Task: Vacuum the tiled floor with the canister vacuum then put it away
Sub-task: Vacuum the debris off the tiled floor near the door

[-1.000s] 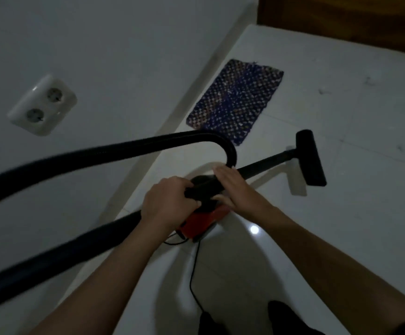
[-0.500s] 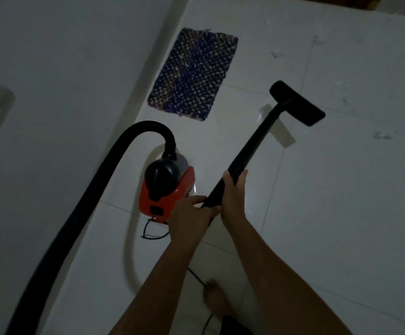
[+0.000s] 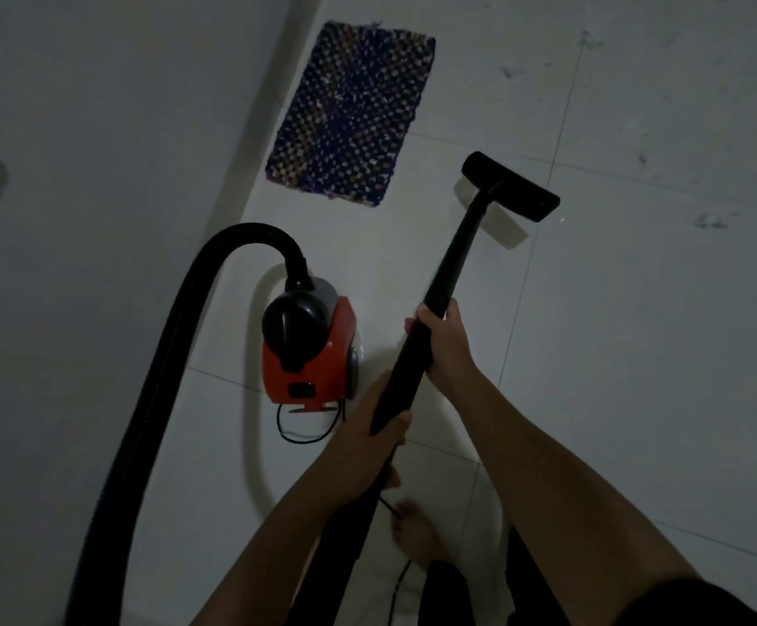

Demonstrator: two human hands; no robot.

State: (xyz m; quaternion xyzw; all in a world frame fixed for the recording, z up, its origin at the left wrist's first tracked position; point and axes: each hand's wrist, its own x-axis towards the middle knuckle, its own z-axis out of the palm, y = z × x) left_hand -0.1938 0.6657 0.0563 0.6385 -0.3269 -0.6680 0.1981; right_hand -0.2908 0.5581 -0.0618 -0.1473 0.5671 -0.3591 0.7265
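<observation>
Early yet: right grip (image 3: 442,345) and left grip (image 3: 374,429) both clenched round wand (image 3: 455,255). Nozzle (image 3: 509,187) down at tiled floor (image 3: 638,354) near mat (image 3: 354,115); canister (image 3: 311,359) by floor's left edge. Specks dot far tiles; most vacuuming and stowing left, I'd judge.

A dim room in a home: glossy white floor tiles (image 3: 638,354), a woven mat (image 3: 349,115) beside the plain wall (image 3: 96,106).
</observation>
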